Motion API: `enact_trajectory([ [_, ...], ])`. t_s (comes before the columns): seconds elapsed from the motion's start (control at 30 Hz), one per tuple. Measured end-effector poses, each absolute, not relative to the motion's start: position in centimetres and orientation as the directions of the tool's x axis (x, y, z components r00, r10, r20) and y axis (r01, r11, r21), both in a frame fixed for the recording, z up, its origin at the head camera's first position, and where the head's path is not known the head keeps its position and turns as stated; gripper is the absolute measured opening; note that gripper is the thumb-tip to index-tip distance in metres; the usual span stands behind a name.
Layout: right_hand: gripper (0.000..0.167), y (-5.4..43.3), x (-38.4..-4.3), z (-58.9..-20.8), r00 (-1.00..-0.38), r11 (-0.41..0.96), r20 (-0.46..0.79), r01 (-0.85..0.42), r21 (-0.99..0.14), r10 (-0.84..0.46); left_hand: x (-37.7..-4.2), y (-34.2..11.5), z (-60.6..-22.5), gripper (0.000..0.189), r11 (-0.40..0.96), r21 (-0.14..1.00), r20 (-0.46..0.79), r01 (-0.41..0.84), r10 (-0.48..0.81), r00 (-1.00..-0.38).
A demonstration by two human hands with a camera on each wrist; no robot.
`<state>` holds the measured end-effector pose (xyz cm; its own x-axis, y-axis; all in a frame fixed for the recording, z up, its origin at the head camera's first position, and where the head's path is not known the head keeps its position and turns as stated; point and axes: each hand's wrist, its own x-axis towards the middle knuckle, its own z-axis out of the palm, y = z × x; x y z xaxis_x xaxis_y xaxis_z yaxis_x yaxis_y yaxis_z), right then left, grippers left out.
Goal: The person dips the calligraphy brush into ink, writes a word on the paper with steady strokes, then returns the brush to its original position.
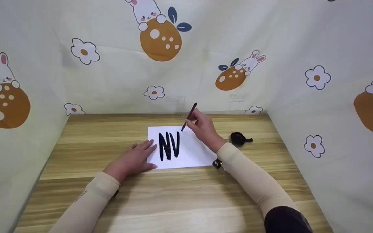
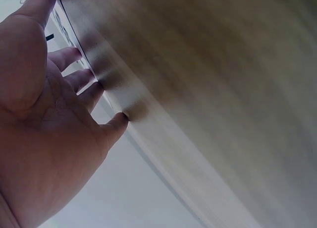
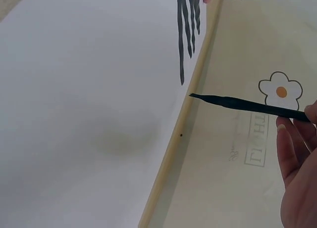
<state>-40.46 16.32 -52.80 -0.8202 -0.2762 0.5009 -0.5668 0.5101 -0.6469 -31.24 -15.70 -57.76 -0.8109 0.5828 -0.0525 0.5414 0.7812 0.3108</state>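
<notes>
A white sheet of paper (image 1: 194,153) lies on the wooden table, with thick black strokes (image 1: 168,145) on its left half, forming a shape like "NV". My left hand (image 1: 134,158) rests at the paper's left edge, fingers spread; the left wrist view shows its fingertips (image 2: 121,120) touching down along that side. Between thumb and fingers, my right hand (image 1: 204,127) pinches a slim dark brush (image 1: 189,116). Its pointed tip is just right of the last stroke, near the sheet's far edge. In the right wrist view, the brush (image 3: 242,104) appears tilted, its tip above the paper.
A small round black dish (image 1: 237,138) with a short handle stands right of the paper, close to the right forearm. Behind the table (image 1: 102,129) hangs a pale cloth (image 1: 115,81) printed with rabbits and flowers, which also encloses both sides.
</notes>
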Motion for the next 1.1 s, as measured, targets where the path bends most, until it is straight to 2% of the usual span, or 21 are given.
enact_trajectory([
  [0.53,0.008,16.25,-40.49,-52.86,-0.831,0.518,0.481,-0.552,-0.654,-0.278,-31.14,-15.64,-57.3,0.087,0.785,0.317,-0.076,0.532,0.58,-0.811],
  [1.1,0.006,16.22,-40.52,-53.33,-0.807,0.558,0.483,-0.586,-0.588,-0.339,-31.37,-15.74,-57.46,0.087,0.795,0.296,-0.095,0.529,0.575,-0.812],
])
